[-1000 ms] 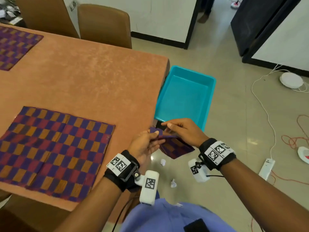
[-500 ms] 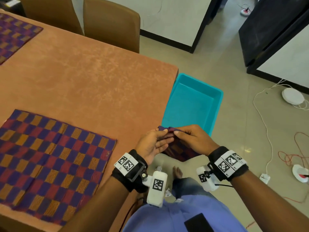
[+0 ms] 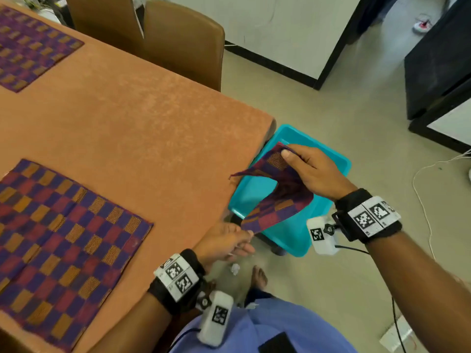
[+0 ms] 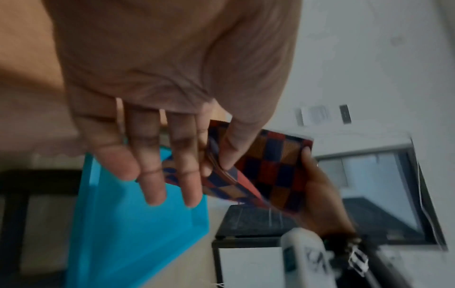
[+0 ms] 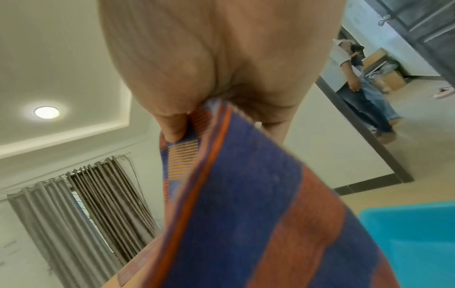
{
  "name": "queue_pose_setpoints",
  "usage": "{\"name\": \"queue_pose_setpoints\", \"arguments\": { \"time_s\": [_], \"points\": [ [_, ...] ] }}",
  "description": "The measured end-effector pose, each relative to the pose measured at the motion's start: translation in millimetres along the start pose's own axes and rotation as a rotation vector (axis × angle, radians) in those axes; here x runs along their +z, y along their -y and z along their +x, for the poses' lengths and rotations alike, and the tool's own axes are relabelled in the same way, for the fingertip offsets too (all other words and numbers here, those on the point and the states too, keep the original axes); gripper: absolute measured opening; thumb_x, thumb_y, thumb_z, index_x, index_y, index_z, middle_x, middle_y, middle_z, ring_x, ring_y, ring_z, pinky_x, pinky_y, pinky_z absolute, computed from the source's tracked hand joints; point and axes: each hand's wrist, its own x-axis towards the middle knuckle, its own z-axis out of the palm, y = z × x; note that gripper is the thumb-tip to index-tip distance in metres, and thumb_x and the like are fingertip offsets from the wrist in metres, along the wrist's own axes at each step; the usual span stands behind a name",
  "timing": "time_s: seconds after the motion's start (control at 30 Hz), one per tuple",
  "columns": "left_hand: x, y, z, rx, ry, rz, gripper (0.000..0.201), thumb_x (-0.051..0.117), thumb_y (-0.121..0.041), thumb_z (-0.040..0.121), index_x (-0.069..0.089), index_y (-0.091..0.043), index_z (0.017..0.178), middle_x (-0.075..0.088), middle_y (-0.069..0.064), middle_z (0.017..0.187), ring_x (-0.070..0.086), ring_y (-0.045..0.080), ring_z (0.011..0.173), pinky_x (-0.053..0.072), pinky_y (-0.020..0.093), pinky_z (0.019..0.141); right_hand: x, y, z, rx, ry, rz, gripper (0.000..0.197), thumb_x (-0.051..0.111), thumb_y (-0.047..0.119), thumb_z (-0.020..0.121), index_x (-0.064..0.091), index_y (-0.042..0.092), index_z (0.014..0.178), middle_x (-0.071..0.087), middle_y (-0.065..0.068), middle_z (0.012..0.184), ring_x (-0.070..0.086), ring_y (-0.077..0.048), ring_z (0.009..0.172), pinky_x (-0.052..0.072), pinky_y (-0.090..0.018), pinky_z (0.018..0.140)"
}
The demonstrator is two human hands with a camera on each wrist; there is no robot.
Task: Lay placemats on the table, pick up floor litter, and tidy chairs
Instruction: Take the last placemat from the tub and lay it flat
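A folded checked placemat (image 3: 277,197) in purple, red and orange hangs half spread over the teal tub (image 3: 293,238) off the table's right edge. My right hand (image 3: 293,156) pinches its upper corner, thumb on top. At the mat's lower corner my left hand (image 3: 242,235) pinches the cloth beside the table edge. The left wrist view shows thumb and forefinger on the placemat (image 4: 265,169). In the right wrist view the placemat (image 5: 246,214) hangs from my thumb. Two more placemats lie flat on the orange table (image 3: 142,128), one near (image 3: 63,238) and one far left (image 3: 30,47).
A crumpled paper ball (image 3: 235,268) lies on the floor by my bare foot (image 3: 258,276). Two brown chairs (image 3: 183,42) stand at the table's far side. Cables (image 3: 420,200) and a power strip (image 3: 397,337) lie on the floor at right. A person (image 5: 357,81) stands in a doorway.
My hands have drawn apart, the right up and away, the left back toward me. The folded placemat has spread open between them. The view has shifted right.
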Motion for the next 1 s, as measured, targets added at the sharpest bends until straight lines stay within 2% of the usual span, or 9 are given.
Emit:
{"name": "queue_pose_setpoints", "arguments": {
  "time_s": [0.1,0.17,0.23,0.33,0.47,0.6,0.7,0.8,1.0],
  "points": [
    [7.5,-6.1,1.2,0.167,-0.299,0.343,0.03,0.074,-0.044,0.073,0.059,-0.02,0.082,0.068,-0.005,0.079,0.064,0.012,0.075,0.054,0.03,0.072,-19.6,3.3,18.7,-0.116,0.085,0.011,0.026,0.044,0.029,0.102,0.068,0.018,0.101,0.068,0.001,0.086,0.056,-0.002,0.076,0.044,-0.024,0.07],
    [8.4,-27.2,-4.9,0.381,-0.483,0.386,0.043,0.078,-0.04,0.073,0.052,-0.03,0.106,0.061,-0.011,0.1,0.059,0.003,0.088,0.048,0.018,0.072,-30.0,7.4,29.9,-0.157,0.159,0.026,0.023,0.044,0.029,0.102,0.067,0.027,0.099,0.066,0.014,0.083,0.055,0.002,0.074,0.043,-0.017,0.068],
    [1.6,-53.0,-4.0,0.575,-0.584,0.356,0.077,0.081,-0.038,0.07,0.036,-0.034,0.132,0.048,-0.008,0.128,0.047,0.006,0.115,0.04,0.02,0.089,-38.1,14.2,39.8,-0.18,0.229,0.04,0.022,0.044,0.027,0.103,0.065,0.031,0.1,0.065,0.022,0.085,0.058,0.003,0.076,0.042,-0.011,0.069],
    [-18.4,-80.5,9.7,0.71,-0.628,0.593,0.095,0.078,-0.049,0.065,0.028,-0.033,0.144,0.037,-0.002,0.147,0.034,0.015,0.135,0.032,0.035,0.108,-46.4,28.4,54.2,-0.235,0.297,0.05,0.029,0.042,0.026,0.103,0.066,0.015,0.114,0.07,0.004,0.103,0.064,-0.008,0.09,0.049,-0.018,0.078],
    [-26.8,-91.9,17.1,0.639,-0.496,0.764,0.05,0.053,-0.057,0.079,0.06,-0.029,0.119,0.068,-0.005,0.115,0.063,0.016,0.103,0.052,0.043,0.086,-48.7,39.3,73.8,-0.247,0.334,0.201,0.023,0.041,0.021,0.104,0.064,0.021,0.107,0.068,0.015,0.093,0.064,0.004,0.084,0.045,-0.009,0.076],
    [-26.5,-95.0,7.9,0.572,-0.45,0.374,0.039,0.052,-0.046,0.089,0.065,-0.023,0.117,0.073,-0.003,0.108,0.069,0.014,0.097,0.056,0.04,0.086,-35.0,41.4,103.0,-0.287,0.17,0.176,0.027,0.041,0.027,0.104,0.065,0.013,0.104,0.067,0.012,0.09,0.062,0.004,0.08,0.045,-0.008,0.07],
    [-35.6,-109.0,-0.7,0.515,-0.372,0.146,0.028,0.051,-0.026,0.098,0.063,-0.013,0.12,0.072,0.005,0.11,0.07,0.019,0.096,0.057,0.037,0.086,-18.6,33.5,124.8,-0.285,0.124,0.176,0.016,0.056,0.034,0.096,0.063,0.026,0.108,0.07,0.013,0.097,0.067,-0.006,0.088,0.053,-0.022,0.079],
    [-57.6,-113.5,-3.6,0.454,-0.335,0.154,0.026,0.048,-0.024,0.099,0.063,-0.011,0.117,0.073,0.005,0.106,0.071,0.022,0.089,0.058,0.037,0.081,2.8,4.6,144.3,-0.222,0.269,0.071,0.045,0.074,0.034,0.081,0.055,0.036,0.122,0.066,0.013,0.117,0.065,-0.01,0.103,0.052,-0.033,0.092],
    [-120.4,-91.3,6.2,0.307,-0.345,0.041,0.025,0.05,-0.021,0.099,0.064,-0.011,0.117,0.073,0.004,0.103,0.073,0.016,0.082,0.058,0.025,0.064,53.5,-34.6,172.6,-0.129,0.367,-0.304,0.041,0.065,0.023,0.087,0.059,0.024,0.128,0.065,0.001,0.123,0.058,-0.018,0.103,0.049,-0.039,0.093]
  ]
}}
